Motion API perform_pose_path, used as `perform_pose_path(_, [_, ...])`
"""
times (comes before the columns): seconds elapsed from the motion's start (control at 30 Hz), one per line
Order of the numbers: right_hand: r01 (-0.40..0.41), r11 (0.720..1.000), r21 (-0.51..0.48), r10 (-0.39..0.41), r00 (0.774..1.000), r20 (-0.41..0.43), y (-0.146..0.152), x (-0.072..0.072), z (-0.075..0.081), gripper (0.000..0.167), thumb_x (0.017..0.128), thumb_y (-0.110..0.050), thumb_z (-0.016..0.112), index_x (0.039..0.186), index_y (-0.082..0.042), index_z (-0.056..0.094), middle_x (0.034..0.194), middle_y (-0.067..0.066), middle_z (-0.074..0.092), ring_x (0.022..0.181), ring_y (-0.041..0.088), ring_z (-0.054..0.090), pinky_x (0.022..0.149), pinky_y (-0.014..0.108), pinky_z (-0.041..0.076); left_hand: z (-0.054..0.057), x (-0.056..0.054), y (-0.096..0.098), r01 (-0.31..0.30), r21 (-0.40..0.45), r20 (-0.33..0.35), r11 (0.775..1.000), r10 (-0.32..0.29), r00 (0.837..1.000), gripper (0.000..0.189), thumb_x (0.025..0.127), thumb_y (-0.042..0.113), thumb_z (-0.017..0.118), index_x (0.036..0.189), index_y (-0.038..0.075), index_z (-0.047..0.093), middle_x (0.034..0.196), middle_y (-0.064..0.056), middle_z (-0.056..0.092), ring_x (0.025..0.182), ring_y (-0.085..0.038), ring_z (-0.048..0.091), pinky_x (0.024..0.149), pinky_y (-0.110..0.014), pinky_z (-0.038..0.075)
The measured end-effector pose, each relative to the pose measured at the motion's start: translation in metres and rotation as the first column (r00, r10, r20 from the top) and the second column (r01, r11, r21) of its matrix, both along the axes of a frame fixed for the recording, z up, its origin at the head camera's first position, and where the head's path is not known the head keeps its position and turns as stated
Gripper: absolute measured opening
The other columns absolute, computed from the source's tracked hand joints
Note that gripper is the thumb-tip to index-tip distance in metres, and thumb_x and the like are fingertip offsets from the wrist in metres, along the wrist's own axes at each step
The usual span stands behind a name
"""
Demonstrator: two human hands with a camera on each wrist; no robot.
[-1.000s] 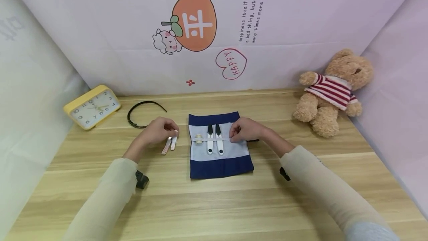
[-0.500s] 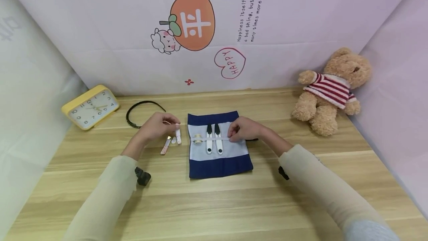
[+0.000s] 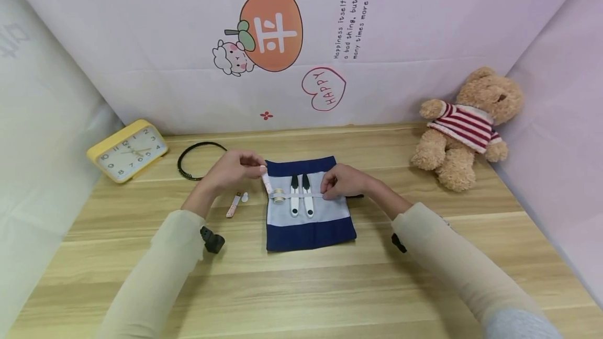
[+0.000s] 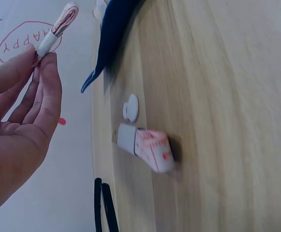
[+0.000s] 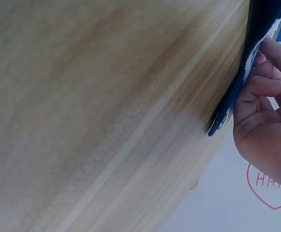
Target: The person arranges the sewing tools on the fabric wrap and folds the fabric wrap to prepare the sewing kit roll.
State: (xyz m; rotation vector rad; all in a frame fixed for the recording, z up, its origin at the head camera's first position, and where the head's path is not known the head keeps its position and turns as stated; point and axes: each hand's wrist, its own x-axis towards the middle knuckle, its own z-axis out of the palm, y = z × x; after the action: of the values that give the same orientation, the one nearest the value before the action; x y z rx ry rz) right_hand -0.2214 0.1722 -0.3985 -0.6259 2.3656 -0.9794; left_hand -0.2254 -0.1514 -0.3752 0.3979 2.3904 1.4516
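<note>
In the head view, my left hand (image 3: 237, 169) pinches the end of a slim folded tape bundle (image 3: 266, 180), white with pink, over the left edge of a blue-and-grey cloth pouch (image 3: 311, 237). The left wrist view shows its looped layers and a white band around it. The bundle's lower end comes right by the pouch's white elastic strap (image 3: 317, 196). My right hand (image 3: 346, 182) pinches that strap near its right end, fingers curled. Under the strap lie a thread spool (image 3: 279, 196) and two white tools (image 3: 295, 205) with black tips.
On the table left of the pouch lie a pink-and-white folded piece (image 4: 150, 147) with a metal end and small white discs (image 4: 132, 108). Farther back are a black headband (image 3: 181, 164) and a yellow clock (image 3: 132, 150). A teddy bear (image 3: 464, 130) sits at the right.
My left hand has lifted the folded tape bundle off the table and carried it right to the pouch's left edge. The right hand stays at the strap.
</note>
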Motion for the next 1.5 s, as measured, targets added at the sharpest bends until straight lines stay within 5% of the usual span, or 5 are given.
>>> perform_pose_path(0.27, [0.016,1.0,0.002,-0.016,1.0,0.006,0.0,-0.001,-0.001,0.004,0.087,-0.001,0.077,0.088,-0.003,0.075,0.081,0.002,0.065,0.074,0.015,0.053,0.068,0.028,0.044,0.004,-0.002,0.018,0.021,0.03,0.021,0.999,-0.022,1.0,0.028,0.097,0.016,0.072,0.119,-0.001,0.07,0.106,-0.012,0.068,0.098,-0.028,0.063,0.097,-0.053,0.05])
perform_pose_path(0.83, [0.02,0.999,0.034,-0.021,0.999,0.03,-0.003,0.0,0.005,0.004,0.089,0.002,0.074,0.092,0.0,0.075,0.083,0.003,0.064,0.075,0.016,0.052,0.068,0.027,0.044,0.003,-0.009,0.052,0.03,0.019,0.003,0.999,-0.03,1.0,0.024,0.095,0.016,0.074,0.115,0.002,0.073,0.111,-0.01,0.068,0.101,-0.025,0.062,0.09,-0.04,0.052])
perform_pose_path(1.17, [-0.063,0.997,0.036,0.066,0.995,-0.074,-0.006,0.0,0.002,0.004,0.088,0.001,0.069,0.087,-0.001,0.072,0.074,-0.001,0.058,0.07,0.012,0.049,0.069,0.027,0.042,-0.001,-0.015,0.071,-0.003,0.067,0.026,0.998,0.002,1.0,0.028,0.096,0.014,0.073,0.119,-0.001,0.071,0.112,-0.012,0.066,0.101,-0.029,0.067,0.094,-0.047,0.054])
perform_pose_path(1.5, [-0.06,0.998,0.033,0.062,0.996,-0.06,-0.005,0.0,0.0,0.005,0.088,0.001,0.067,0.087,0.0,0.071,0.072,-0.001,0.056,0.068,0.013,0.049,0.067,0.027,0.041,-0.005,-0.023,0.092,0.013,0.071,0.034,0.997,-0.015,0.999,0.028,0.096,0.01,0.071,0.121,-0.003,0.069,0.11,-0.012,0.066,0.1,-0.027,0.066,0.093,-0.042,0.055])
